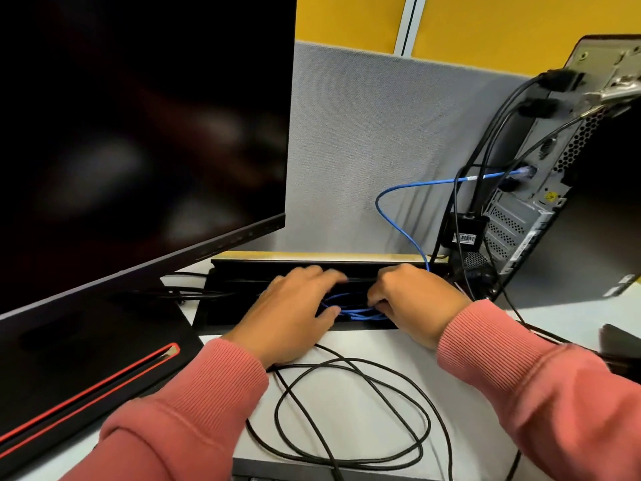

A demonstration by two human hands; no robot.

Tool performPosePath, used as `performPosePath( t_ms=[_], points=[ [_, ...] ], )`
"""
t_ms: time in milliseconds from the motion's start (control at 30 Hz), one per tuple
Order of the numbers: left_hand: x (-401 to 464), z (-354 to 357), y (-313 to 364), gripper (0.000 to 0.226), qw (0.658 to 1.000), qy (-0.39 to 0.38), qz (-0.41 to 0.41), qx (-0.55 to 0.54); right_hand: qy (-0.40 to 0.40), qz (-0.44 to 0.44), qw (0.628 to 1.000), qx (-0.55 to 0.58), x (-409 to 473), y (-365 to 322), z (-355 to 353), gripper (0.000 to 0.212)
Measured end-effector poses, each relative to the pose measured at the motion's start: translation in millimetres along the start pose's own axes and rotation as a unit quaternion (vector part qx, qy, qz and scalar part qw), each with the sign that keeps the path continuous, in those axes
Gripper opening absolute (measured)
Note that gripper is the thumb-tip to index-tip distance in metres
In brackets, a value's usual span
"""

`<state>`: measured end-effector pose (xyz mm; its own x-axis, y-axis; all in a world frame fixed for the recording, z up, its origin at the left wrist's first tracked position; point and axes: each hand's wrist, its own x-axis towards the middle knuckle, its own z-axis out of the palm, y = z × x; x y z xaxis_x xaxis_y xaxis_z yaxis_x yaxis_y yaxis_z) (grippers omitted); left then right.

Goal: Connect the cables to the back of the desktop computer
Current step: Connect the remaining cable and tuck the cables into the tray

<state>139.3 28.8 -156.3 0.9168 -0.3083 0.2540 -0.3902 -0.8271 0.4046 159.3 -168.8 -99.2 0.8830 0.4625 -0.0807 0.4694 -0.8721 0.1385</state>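
Already the blue cable (412, 184) is plugged into the tower (541, 175) at three o'clock; its slack lies bundled in the desk trough (277, 265). Left hand (295, 307) rests flat on the trough, fingers straight; right hand (409, 296) curls round the blue loops. Thin and limp, it will likely tangle: better held near a plug. At six o'clock black cable (350, 411) sprawls; the monitor (138, 133) crowds nine o'clock.

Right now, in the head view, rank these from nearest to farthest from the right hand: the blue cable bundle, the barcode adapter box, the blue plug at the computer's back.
1. Blue cable bundle: at the fingers of the right hand, in the desk cable tray.
2. Barcode adapter box: up and right, beside the tower's base.
3. Blue plug: higher still, seated in the computer's back panel.
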Motion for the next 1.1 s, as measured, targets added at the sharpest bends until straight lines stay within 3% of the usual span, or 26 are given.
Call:
performPosePath(
  t_ms=[200, 333, 567, 733, 1100],
  points=[
    [2, -5, 3, 0.048, 0.997, 0.038, -0.039, -0.058, 0.025, -0.006, 0.999, 0.037, -13, -3, -1, 0.025],
    [5, 1, 3, 0.052, 0.998, 0.041, -0.035, -0.019, -0.001, -0.023, 0.999, 0.039, -12, 2, 0, 0.03],
    [14, 4, 4, 0.043, 0.991, 0.099, -0.085, 0.011, 0.019, -0.011, 0.999, 0.037, -1, 5, 8, 0.025],
    [11, 5, -1, 0.049, 0.994, 0.073, -0.068, 0.034, -0.003, 0.005, 1.0, 0.026, 11, 1, 14, 0.019],
    [15, 0, -6, 0.037, 0.994, 0.084, -0.064, -0.003, -0.077, 0.03, 0.992, 0.101, 9, -6, 1, 0.048]
  ],
)
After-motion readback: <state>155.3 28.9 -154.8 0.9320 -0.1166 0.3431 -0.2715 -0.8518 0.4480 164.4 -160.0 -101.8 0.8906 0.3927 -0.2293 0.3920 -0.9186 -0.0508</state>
